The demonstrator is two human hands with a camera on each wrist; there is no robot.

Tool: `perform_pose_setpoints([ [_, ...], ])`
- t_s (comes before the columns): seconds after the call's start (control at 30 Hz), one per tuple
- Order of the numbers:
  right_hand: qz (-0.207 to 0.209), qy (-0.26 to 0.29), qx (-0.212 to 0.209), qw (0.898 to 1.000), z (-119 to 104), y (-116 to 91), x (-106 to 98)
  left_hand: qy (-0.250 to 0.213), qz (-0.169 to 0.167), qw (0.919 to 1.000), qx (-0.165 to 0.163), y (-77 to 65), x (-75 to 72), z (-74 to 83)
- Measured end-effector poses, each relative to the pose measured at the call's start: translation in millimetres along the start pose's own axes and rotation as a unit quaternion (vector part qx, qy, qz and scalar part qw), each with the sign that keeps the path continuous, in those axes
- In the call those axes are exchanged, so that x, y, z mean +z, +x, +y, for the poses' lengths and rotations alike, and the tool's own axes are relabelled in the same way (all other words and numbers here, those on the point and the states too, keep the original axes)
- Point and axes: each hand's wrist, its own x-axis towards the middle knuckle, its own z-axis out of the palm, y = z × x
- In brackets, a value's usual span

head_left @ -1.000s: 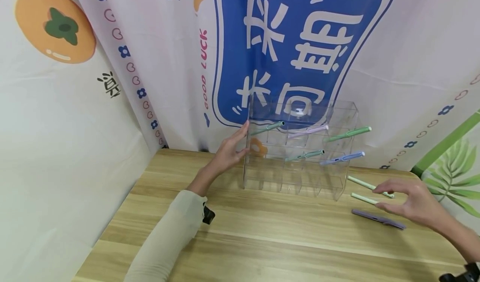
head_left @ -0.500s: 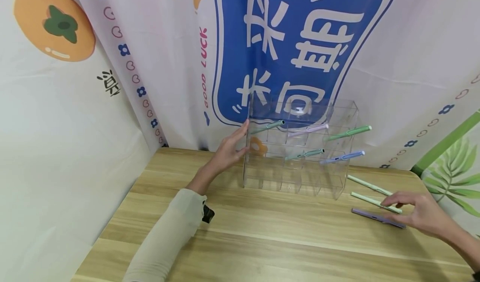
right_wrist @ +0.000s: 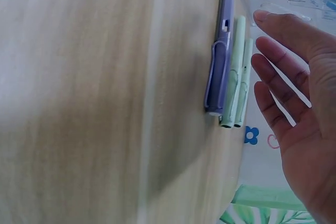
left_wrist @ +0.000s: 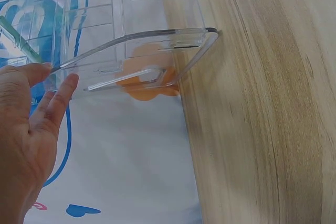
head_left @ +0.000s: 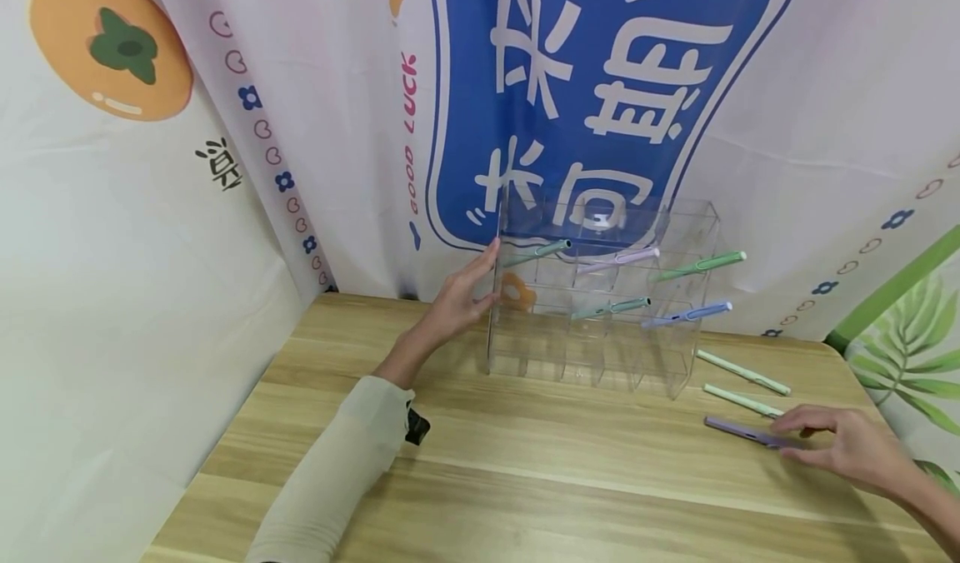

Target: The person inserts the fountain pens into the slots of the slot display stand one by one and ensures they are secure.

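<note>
Right of the clear acrylic pen rack [head_left: 547, 292], a purple pen [right_wrist: 221, 51] lies on the bench [head_left: 525, 463], probably light, stiff and slick; I'd pinch it mid-barrel. The right hand [head_left: 847, 446] hovers near it, fingers parted, holding nothing; the left hand [head_left: 453, 301] touches the rack's left side, fingers extended.

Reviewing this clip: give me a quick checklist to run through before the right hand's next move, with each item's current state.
1. Left hand on the clear rack: ok; its fingers touch the rack's left side.
2. Rack upright on the table: ok.
3. Right hand at the purple pen: ok; it is by the clip end.
4. Purple pen gripped: not ok; the thumb and fingers are spread apart, not closed round it.
5. Fingertips touching the purple pen: cannot tell; the hand partly hides that end.
6. Two pale green pens apart from the purple one: ok where visible in the head view.
</note>
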Motion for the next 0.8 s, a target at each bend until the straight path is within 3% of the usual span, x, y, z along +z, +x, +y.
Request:
perform_pose_setpoints([
  [0.27, 0.002, 0.029, 0.003, 1.0, 5, -7, 6, 0.0, 0.005, 0.9999, 0.016, 0.2, 0.6, -1.6],
  [0.8, 0.021, 0.049, -0.001, 0.999, 13, -12, 16, 0.005, 0.002, 0.9999, 0.01, -0.3, 0.2, -0.2],
])
